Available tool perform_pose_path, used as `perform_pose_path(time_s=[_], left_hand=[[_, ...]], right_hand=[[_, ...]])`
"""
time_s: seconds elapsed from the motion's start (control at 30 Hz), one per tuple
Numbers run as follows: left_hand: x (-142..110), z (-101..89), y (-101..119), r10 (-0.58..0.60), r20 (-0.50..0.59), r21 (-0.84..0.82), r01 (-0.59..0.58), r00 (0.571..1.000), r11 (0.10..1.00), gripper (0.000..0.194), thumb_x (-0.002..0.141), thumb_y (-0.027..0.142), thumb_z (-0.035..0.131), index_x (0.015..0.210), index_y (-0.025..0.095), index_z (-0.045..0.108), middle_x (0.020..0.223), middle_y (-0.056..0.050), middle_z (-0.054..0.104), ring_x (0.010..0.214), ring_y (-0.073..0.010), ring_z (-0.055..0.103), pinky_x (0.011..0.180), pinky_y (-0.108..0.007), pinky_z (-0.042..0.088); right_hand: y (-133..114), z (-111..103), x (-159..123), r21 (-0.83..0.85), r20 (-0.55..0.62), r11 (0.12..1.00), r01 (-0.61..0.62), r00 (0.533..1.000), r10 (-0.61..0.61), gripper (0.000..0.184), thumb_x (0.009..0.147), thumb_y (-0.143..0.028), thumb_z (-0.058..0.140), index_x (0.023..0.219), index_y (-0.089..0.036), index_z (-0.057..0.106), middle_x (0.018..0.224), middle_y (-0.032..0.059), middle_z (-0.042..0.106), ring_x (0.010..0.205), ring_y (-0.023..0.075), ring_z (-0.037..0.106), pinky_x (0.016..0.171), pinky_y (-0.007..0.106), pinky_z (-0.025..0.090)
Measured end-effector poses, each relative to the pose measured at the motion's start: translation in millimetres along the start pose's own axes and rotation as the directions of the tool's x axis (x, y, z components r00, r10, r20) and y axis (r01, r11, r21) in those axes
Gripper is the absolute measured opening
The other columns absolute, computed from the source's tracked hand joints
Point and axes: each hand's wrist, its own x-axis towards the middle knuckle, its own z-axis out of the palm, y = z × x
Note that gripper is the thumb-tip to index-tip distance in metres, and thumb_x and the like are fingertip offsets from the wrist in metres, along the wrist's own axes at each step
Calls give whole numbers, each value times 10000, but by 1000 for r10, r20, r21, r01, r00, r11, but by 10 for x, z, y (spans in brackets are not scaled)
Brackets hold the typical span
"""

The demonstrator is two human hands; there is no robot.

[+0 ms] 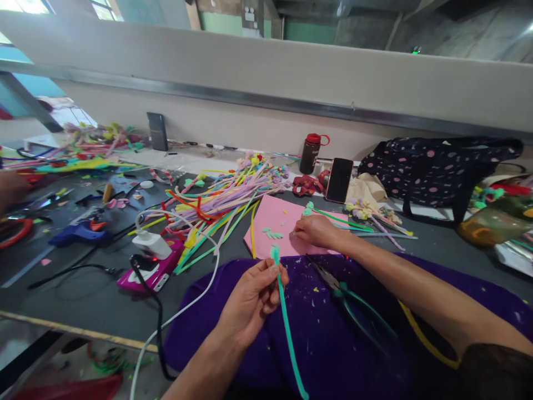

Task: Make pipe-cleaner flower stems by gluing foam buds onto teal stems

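My left hand [259, 289] pinches a mint-green pipe cleaner [287, 322] just below its folded, bunched top; the long stem hangs down over the purple cloth [233, 333]. Over the pink sheet [270, 216], my right hand [315, 230] has its fingers curled down and closed at the surface; whatever is in them is hidden. Short green pieces [271, 234] lie on the sheet to the left of that hand. Just behind it is a green pipe-cleaner flower head [308, 208] on a stem. Pliers with green handles [345, 294] rest on the purple cloth, jaws toward the pink sheet.
A large bundle of coloured pipe-cleaner stems [233, 194] lies left of the sheet. Further left are a pink power strip [154, 269] with cables and a blue glue gun [81, 233]. A phone [339, 180], bottle [310, 153] and dark patterned bag [433, 172] stand behind. Another person's hand [12, 189] shows far left.
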Motion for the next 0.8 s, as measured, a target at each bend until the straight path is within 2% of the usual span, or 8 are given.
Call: perform_pose_path(time_s=[0.2, 0.3, 0.37, 0.5, 0.6, 0.7, 0.8], left_hand=[[-14, -23, 36, 29, -10, 27, -29, 1000, 999, 171, 747, 286, 592, 703, 145, 506, 515, 48, 492, 345, -9, 358, 307, -121, 223], [-11, -26, 23, 37, -7, 37, -37, 999, 999, 176, 737, 288, 600, 696, 140, 514, 547, 40, 510, 350, -4, 363, 308, -120, 226], [-6, -27, -2, 27, -11, 47, -26, 1000, 999, 173, 734, 287, 601, 700, 135, 525, 600, 27, 543, 358, 1, 375, 308, -119, 223], [13, -30, -67, -57, 39, 111, 52, 998, 992, 195, 739, 302, 597, 684, 122, 546, 555, 26, 533, 335, 3, 353, 301, -129, 192], [20, -23, -96, -73, 60, 131, 64, 996, 989, 206, 743, 310, 595, 682, 120, 545, 564, 17, 556, 323, 5, 350, 300, -132, 179], [17, -7, -99, -90, 55, 119, 83, 994, 989, 199, 732, 318, 603, 707, 134, 531, 597, 3, 596, 311, -2, 364, 290, -133, 165], [16, 0, -94, -108, 49, 130, 101, 993, 986, 197, 729, 324, 604, 745, 145, 523, 621, -11, 624, 309, -15, 389, 278, -129, 177]], right_hand=[[-90, 71, 37, -48, 6, 999, 11, 1000, -11, 218, 826, -190, 445, 942, -126, 618, 966, 132, 644, 877, 230, 593, 668, 265, 381], [-124, 101, 47, -44, -9, 999, -7, 1000, 6, 229, 836, -193, 435, 971, -102, 596, 989, 160, 628, 890, 245, 588, 688, 280, 382], [-136, 100, 51, -20, -17, 1000, -10, 1000, 10, 221, 823, -192, 457, 985, -115, 587, 997, 148, 628, 887, 236, 586, 688, 273, 381], [-123, 51, 44, 70, -37, 998, -6, 999, 9, 222, 793, -167, 483, 980, -165, 600, 966, 91, 649, 857, 205, 588, 664, 246, 374], [-99, 11, 37, 162, -62, 987, 7, 998, 3, 258, 790, -160, 472, 1004, -176, 614, 975, 79, 648, 872, 191, 579, 690, 243, 370], [-88, -4, 46, 271, -81, 962, 28, 997, -6, 227, 773, -148, 479, 913, -162, 657, 951, 81, 649, 885, 184, 569, 718, 242, 372], [-91, 7, 61, 414, -81, 909, 46, 997, -13, 174, 751, -175, 512, 820, -152, 670, 801, 46, 664, 755, 153, 588, 656, 225, 396]])
